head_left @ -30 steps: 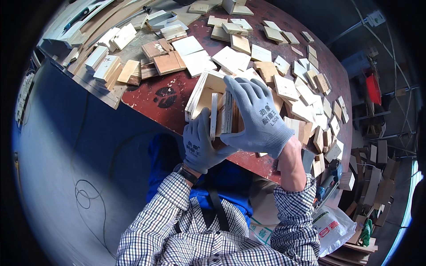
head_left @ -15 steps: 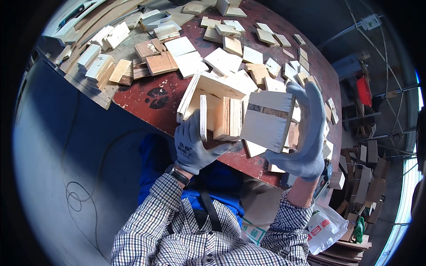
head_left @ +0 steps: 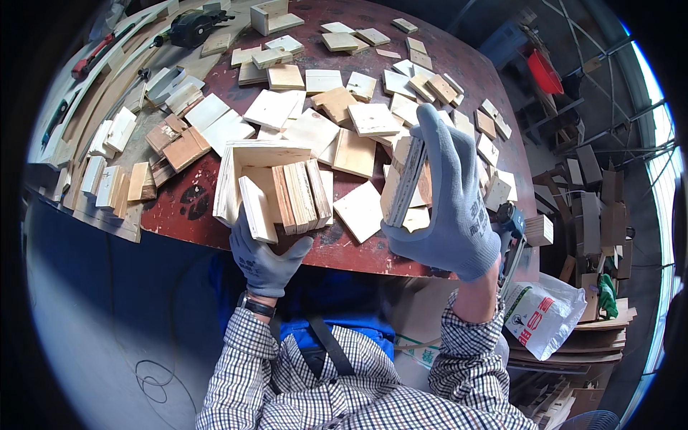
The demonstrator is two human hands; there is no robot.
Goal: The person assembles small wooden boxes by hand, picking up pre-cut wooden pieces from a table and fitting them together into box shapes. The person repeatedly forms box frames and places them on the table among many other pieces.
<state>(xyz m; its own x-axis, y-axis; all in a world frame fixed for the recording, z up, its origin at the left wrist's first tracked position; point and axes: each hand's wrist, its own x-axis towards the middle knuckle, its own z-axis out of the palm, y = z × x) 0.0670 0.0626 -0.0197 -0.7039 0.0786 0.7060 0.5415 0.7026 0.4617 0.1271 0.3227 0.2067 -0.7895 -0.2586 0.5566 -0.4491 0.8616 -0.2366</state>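
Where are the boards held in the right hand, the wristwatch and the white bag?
Held boards (head_left: 407, 185): head view, striped edges.
Wristwatch (head_left: 259, 308): head view, dark band.
White bag (head_left: 539, 317): head view, printed front.

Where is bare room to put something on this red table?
Bare patches: left of the wooden box, in front of the brown boards; also a narrow front strip between left hand and right hand. Behind the box, loose boards crowd the table.

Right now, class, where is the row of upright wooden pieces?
In the head view, the row of upright wooden pieces stands left of centre near the red table's front edge, just right of the pale board at the left hand.
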